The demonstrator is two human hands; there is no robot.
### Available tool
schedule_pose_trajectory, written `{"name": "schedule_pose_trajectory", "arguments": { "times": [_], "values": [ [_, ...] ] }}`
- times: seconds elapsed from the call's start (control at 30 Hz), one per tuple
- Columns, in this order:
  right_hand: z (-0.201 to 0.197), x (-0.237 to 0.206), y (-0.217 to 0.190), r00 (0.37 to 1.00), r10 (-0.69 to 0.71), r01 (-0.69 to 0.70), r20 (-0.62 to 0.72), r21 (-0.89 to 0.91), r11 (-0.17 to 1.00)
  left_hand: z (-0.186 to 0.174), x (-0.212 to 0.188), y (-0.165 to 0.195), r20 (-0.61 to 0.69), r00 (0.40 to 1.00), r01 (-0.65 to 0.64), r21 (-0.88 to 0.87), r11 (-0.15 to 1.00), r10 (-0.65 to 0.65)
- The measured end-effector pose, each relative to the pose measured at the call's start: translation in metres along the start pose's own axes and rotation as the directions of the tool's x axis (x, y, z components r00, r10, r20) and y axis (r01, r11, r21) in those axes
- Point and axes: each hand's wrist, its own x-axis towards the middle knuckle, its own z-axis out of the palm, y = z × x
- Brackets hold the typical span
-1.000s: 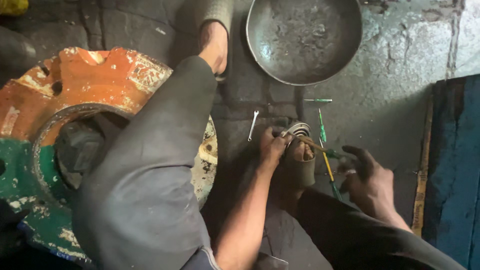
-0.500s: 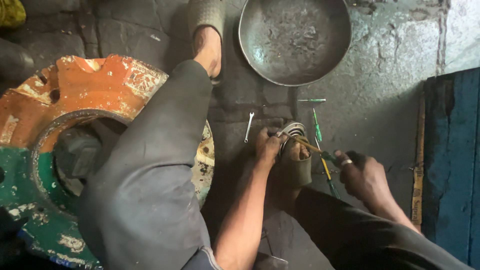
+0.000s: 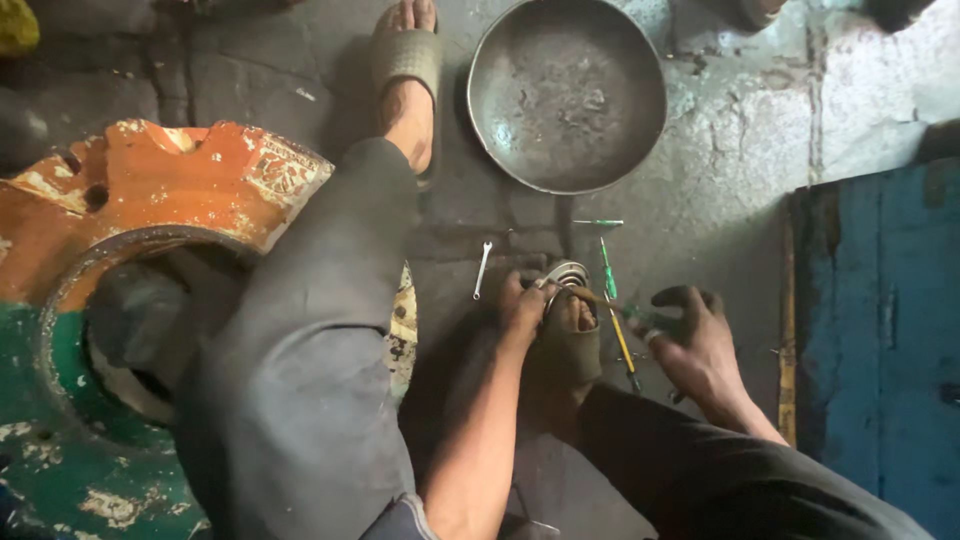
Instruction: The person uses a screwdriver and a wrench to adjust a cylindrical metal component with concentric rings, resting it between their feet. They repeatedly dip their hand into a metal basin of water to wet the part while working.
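Two bare hands are busy low on the concrete floor (image 3: 720,200), and everything else lies around them. Far left sits a big round metal casting (image 3: 130,210), painted orange on top and green below, its paint chipped to pale patches, with a worn cream rectangular label at its upper right corner; I cannot make out anything on it. One grey-trousered leg crosses over it toward a sandalled foot (image 3: 405,90). Right of that foot a wide, shallow metal pan (image 3: 567,95) rests on the floor, dull and stained inside. Below the pan lies a small silver spanner (image 3: 482,270), near the left hand (image 3: 522,308). That hand's grip is closed over the edge of a small round metal part (image 3: 565,275), shiny and ringed, which sits just above the toes of the other sandalled foot (image 3: 568,345). Just beside it lie a green-handled screwdriver (image 3: 606,270) and a yellow-handled one (image 3: 622,345), with another short green tool (image 3: 598,222) above. The right hand (image 3: 700,345) has its fingers curled round something dark and greenish; I cannot tell what it is. A blue-painted board (image 3: 880,340) with a rusty edge fills the far right.
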Motion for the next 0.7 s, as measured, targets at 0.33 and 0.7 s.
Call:
{"name": "schedule_pose_trajectory", "arguments": {
  "times": [0.33, 0.7],
  "values": [
    [-0.008, 0.002, 0.003, 0.961, 0.238, -0.220, 0.139, -0.130, 0.967, 0.008, 0.005, 0.003, -0.058, 0.994, -0.084, 0.192, 0.978, 0.097],
    [-0.005, 0.020, 0.016, 0.949, 0.245, -0.123, 0.200, -0.479, 0.869, 0.004, 0.003, 0.001, -0.022, 0.976, -0.216, 0.093, 0.972, 0.219]
  ]
}}
